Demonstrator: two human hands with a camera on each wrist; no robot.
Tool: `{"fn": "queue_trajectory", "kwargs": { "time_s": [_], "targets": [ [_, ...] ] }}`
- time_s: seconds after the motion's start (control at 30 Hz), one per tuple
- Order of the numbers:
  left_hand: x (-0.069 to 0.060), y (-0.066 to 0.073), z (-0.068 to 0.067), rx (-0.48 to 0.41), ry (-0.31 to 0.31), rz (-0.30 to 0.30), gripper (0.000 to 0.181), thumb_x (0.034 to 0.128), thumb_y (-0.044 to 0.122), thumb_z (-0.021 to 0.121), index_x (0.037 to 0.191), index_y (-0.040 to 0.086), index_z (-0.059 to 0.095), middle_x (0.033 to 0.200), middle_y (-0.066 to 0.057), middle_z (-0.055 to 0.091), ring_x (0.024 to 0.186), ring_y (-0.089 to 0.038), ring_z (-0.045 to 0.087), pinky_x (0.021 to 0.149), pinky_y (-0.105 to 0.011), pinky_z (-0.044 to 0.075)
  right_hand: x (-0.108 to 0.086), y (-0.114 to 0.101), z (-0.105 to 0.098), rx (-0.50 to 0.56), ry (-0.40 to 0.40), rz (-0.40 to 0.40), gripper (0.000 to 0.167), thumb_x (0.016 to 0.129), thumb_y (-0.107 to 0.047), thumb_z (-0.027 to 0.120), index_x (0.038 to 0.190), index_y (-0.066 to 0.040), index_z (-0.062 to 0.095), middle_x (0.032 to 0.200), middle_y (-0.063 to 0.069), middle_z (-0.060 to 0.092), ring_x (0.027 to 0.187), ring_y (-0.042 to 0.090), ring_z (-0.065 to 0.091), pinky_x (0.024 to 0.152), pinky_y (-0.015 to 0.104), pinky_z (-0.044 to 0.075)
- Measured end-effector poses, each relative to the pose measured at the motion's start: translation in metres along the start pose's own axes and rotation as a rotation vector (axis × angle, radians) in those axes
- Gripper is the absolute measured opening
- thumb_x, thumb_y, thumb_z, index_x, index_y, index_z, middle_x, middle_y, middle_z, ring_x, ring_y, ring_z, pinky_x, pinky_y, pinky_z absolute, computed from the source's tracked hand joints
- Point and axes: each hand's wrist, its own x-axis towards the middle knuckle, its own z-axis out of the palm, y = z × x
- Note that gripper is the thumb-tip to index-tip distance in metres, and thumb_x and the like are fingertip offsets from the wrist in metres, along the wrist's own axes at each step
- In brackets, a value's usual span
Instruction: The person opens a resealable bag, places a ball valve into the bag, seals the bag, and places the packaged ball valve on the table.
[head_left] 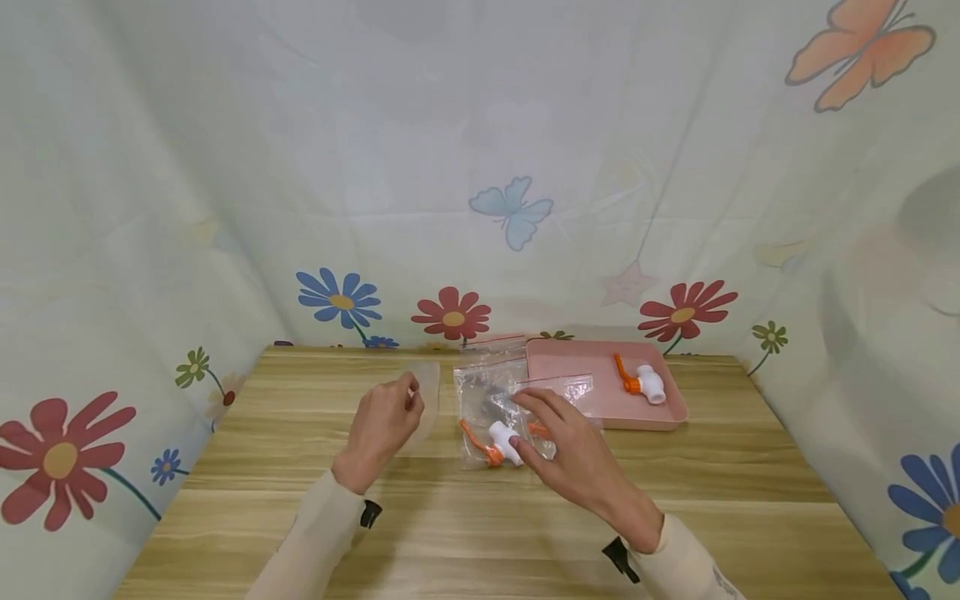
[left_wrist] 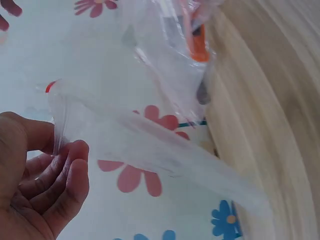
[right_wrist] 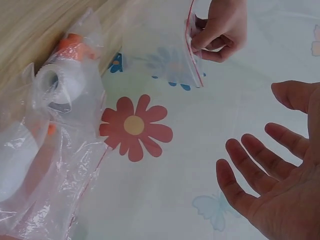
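Note:
My left hand (head_left: pixel 384 423) pinches a clear zip bag (left_wrist: pixel 135 135) by its red-lined top edge; the bag hangs flat with nothing visible inside. In the right wrist view the same bag (right_wrist: pixel 160 45) hangs from those fingers. My right hand (head_left: pixel 573 450) holds nothing, its fingers spread and slightly bent. From the head view it is over the bagged valves, but the right wrist view shows a gap. Beneath it, a white ball valve (head_left: pixel 502 442) with an orange handle lies in a clear zip bag (right_wrist: pixel 75 110). Another bagged valve is partly hidden behind my right hand.
A pink tray (head_left: pixel 600 417) stands at the back right of the wooden table (head_left: pixel 465 533). Inside it lies a loose white valve (head_left: pixel 651 385) with an orange handle. Bags overlap the tray's left side. A floral curtain (head_left: pixel 420 167) hangs behind and beside the table.

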Motion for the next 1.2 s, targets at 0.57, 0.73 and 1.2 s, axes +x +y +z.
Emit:
{"fn": "queue_trajectory", "kwargs": {
  "time_s": [0.57, 0.73, 1.2],
  "targets": [
    [0.001, 0.055, -0.027, -0.088, 0.18, 0.094, 0.007, 0.0854, 0.0, 0.065, 0.085, 0.004, 0.059, 0.058, -0.001, 0.059, 0.046, -0.003, 0.046, 0.045, -0.015, 0.037, 0.02, -0.015, -0.008, 0.112, 0.05, 0.034, 0.052, 0.086, -0.024, 0.074, 0.132, -0.011, 0.055, 0.126, 0.004, 0.061, 0.106, 0.019, 0.065, 0.081, 0.037, 0.058],
    [0.002, 0.071, -0.028, -0.124, 0.224, 0.092, 0.006, 0.0862, 0.001, 0.066, 0.086, 0.004, 0.061, 0.06, -0.002, 0.061, 0.048, -0.003, 0.048, 0.046, -0.013, 0.039, 0.025, -0.018, -0.006, 0.191, 0.064, 0.058, 0.053, 0.086, -0.02, 0.074, 0.133, -0.01, 0.054, 0.126, 0.006, 0.062, 0.105, 0.02, 0.066, 0.079, 0.037, 0.059],
    [0.002, 0.105, -0.03, -0.271, 0.258, 0.089, 0.009, 0.0853, 0.001, 0.07, 0.088, 0.005, 0.062, 0.066, -0.002, 0.064, 0.055, -0.006, 0.055, 0.052, -0.012, 0.046, 0.033, -0.028, -0.002, 0.335, 0.123, 0.137, 0.051, 0.086, -0.016, 0.075, 0.132, -0.01, 0.055, 0.126, 0.008, 0.063, 0.104, 0.022, 0.068, 0.076, 0.037, 0.06]
  ]
}}
